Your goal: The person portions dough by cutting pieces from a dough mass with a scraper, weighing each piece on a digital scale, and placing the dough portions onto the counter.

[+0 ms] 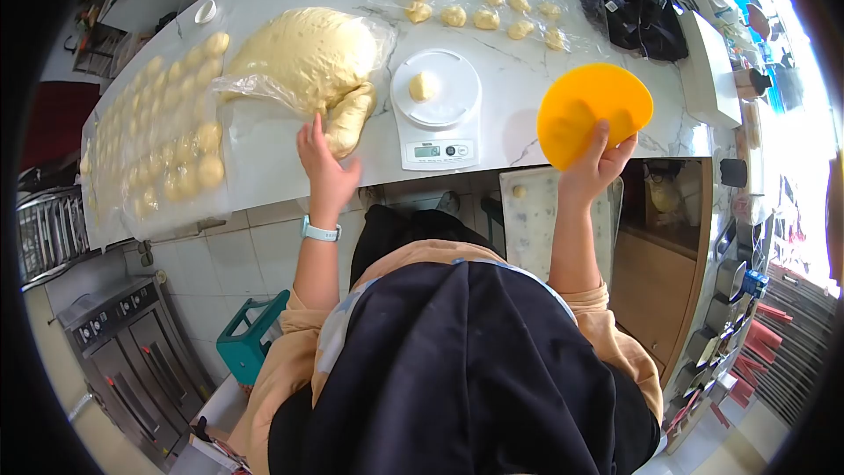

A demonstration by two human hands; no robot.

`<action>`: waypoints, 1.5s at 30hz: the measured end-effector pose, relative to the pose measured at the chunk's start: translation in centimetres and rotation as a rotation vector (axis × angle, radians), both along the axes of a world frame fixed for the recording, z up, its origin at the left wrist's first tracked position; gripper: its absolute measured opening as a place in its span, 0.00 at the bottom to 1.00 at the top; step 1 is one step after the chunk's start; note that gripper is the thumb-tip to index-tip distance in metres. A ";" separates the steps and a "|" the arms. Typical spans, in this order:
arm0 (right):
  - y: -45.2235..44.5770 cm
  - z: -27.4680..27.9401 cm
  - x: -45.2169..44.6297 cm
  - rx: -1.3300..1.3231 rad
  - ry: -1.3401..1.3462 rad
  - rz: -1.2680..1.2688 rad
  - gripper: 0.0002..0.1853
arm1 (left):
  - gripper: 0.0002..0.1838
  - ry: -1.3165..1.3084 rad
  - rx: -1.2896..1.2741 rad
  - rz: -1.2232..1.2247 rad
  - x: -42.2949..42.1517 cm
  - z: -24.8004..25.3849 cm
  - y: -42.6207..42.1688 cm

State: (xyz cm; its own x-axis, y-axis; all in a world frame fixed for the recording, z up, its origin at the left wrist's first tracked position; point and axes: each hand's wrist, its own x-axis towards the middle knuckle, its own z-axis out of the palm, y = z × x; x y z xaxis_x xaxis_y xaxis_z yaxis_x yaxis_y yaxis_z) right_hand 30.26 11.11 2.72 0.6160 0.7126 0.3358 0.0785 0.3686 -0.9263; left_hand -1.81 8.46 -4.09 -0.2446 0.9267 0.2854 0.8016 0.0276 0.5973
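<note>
In the head view, my right hand (591, 167) grips a round yellow dough scraper (563, 127), thumb lying across its face, over the right part of the counter. My left hand (327, 167) is open with fingers apart at the near end of a thick dough strip (353, 116); whether the fingertips press on it is hard to tell. That strip joins a large dough mass (308, 48) partly covered by clear plastic. Between my hands stands a white kitchen scale (440, 132) with one dough piece (423, 86) on its round plate.
Many dough balls (209, 136) lie under plastic sheeting on the left. Several small dough pieces (486, 18) sit on plastic at the back. A black bag (637, 9) occupies the back right corner. A small white lid-like item (205, 11) lies behind the dough.
</note>
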 end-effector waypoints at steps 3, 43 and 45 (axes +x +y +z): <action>-0.6 -0.1 0.3 0.000 -0.057 -0.020 0.20 | 0.31 0.211 0.104 -0.041 2.9 3.0 0.1; -3.8 1.0 -9.1 -0.245 -0.525 -0.106 0.20 | 0.15 -0.730 -0.217 -0.502 2.3 3.0 4.3; -4.2 0.7 -8.6 -0.257 -0.404 -0.122 0.20 | 0.08 -0.322 -0.091 -0.503 0.9 2.0 1.9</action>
